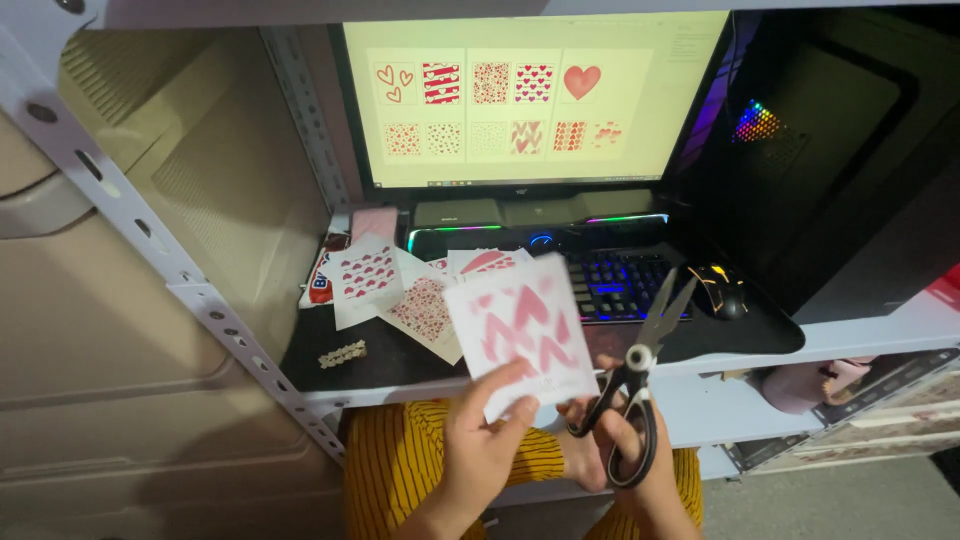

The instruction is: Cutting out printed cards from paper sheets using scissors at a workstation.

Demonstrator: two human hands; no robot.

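Observation:
My left hand [483, 440] pinches the lower edge of a white paper square printed with pink hearts [520, 330], holding it up in front of me. Black-handled scissors [640, 385] are in my right hand [625, 455], fingers through the loops, blades parted and pointing up and to the right beside the paper. Both hands hover just below the front edge of the black desk mat [395, 365].
More heart-patterned paper squares [400, 285] lie on the mat's left part, near a small beaded clip [342, 353]. A lit keyboard [615, 285], a mouse [722, 290], a monitor showing heart patterns [530, 95] and a dark computer case [830, 150] sit behind. A perforated metal shelf post [180, 270] runs at the left.

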